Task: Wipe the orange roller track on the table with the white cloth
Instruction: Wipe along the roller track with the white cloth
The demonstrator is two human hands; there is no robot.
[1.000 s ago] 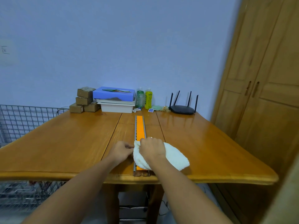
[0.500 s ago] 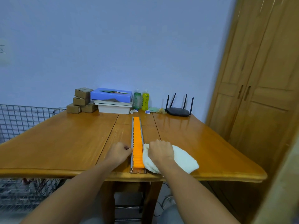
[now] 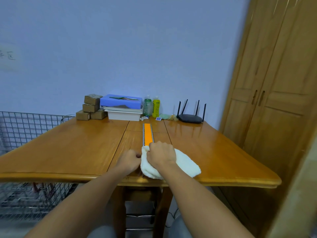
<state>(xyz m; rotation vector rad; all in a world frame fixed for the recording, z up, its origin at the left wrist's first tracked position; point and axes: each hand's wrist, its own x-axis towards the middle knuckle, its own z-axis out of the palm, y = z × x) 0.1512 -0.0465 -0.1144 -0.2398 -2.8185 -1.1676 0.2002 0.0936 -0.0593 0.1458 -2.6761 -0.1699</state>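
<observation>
While the right hand (image 3: pixel 161 154) bunches one white cloth (image 3: pixel 185 166) over one orange roller track (image 3: pixel 147 133) at centre frame, the left hand (image 3: pixel 130 159) curls beside it, grip unclear.

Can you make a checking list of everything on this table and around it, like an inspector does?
Surface: glossy wooden table, seams running lengthwise.
Job's things: orange roller track lies along the middle; white cloth covers its near end.
Clutter: cardboard boxes, blue box on a white tray, two bottles, router, all at the far edge.
Hands: right hand grips the cloth; left hand sits curled beside the track, hold unclear.
Cables: nothing seen.
Surroundings: wire rack left, wooden wardrobe right, blue wall.
</observation>
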